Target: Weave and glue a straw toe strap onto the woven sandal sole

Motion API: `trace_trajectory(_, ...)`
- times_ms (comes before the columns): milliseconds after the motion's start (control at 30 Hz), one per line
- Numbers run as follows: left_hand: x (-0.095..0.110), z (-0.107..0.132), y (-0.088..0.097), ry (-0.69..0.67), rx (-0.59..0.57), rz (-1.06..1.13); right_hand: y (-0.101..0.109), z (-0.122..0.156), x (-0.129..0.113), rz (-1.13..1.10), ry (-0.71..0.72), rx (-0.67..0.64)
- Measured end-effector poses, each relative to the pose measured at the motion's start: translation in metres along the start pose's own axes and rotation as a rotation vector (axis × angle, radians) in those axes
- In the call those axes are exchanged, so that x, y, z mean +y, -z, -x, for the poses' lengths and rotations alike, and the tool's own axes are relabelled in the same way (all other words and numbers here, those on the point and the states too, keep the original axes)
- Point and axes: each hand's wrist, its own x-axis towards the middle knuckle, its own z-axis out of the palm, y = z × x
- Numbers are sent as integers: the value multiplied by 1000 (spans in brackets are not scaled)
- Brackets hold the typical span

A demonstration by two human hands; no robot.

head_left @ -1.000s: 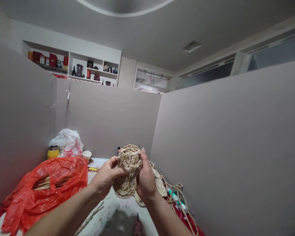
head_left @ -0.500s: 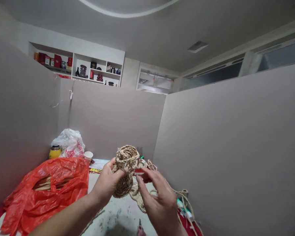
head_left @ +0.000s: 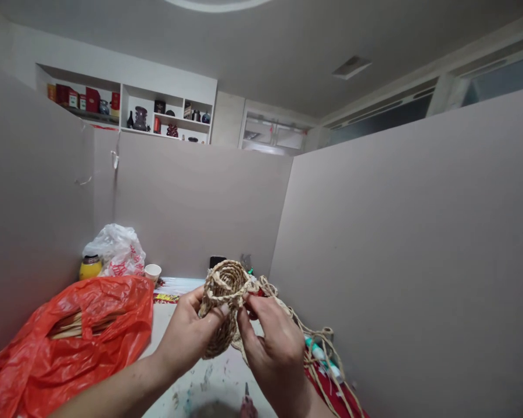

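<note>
My left hand [head_left: 186, 335] is closed around a small woven straw piece [head_left: 224, 290] shaped like a slipper, held up above the table with its rounded rim on top. My right hand [head_left: 273, 343] pinches the right side of that rim with thumb and fingertips. A loose straw cord [head_left: 320, 342] trails from the weave down to the right across the table. More woven straw lies beneath and behind the hands, partly hidden.
A red plastic bag [head_left: 70, 339] with sticks inside lies at the left. Behind it stand a white plastic bag [head_left: 117, 248], a yellow jar [head_left: 89, 267] and a paper cup [head_left: 152, 271]. Grey partition walls [head_left: 396, 244] enclose the paint-stained table [head_left: 213, 383]. A glue tube [head_left: 320, 353] lies at the right.
My right hand let go of the weave's side, drew back, then came in again to pinch the rim. The woven piece tilted more upright in my left hand.
</note>
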Motion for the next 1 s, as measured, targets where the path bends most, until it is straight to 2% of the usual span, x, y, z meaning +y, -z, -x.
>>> trace_trajectory(167, -1, 0, -1, 24, -7, 81, -3, -1, -7, -136, -251, 32)
trace_trajectory(233, -4, -1, -1, 38, -14, 104, -5, -5, -11, -204, -419, 53)
trace_trajectory(333, -9, -3, -1, 44, -2, 107, -6, -11, -16, -437, -775, 76)
trace_trajectory(400, -11, -4, -1, 34, 19, 90, -6, -13, -18, -538, -895, 72)
trace_trajectory(533, -11, -6, -1, 32, 43, 67, -8, -9, -16, -546, -861, 55)
trace_trajectory(733, -9, -5, -3, 61, 46, 67, -9, 1, -7, -484, -645, 57)
trace_trajectory(933, -6, -2, -4, 45, 43, 60, -8, 1, -7, -415, -657, 49)
trace_trajectory(1000, -5, -2, -5, 41, 39, 64, -4, -1, -6, -389, -613, 29)
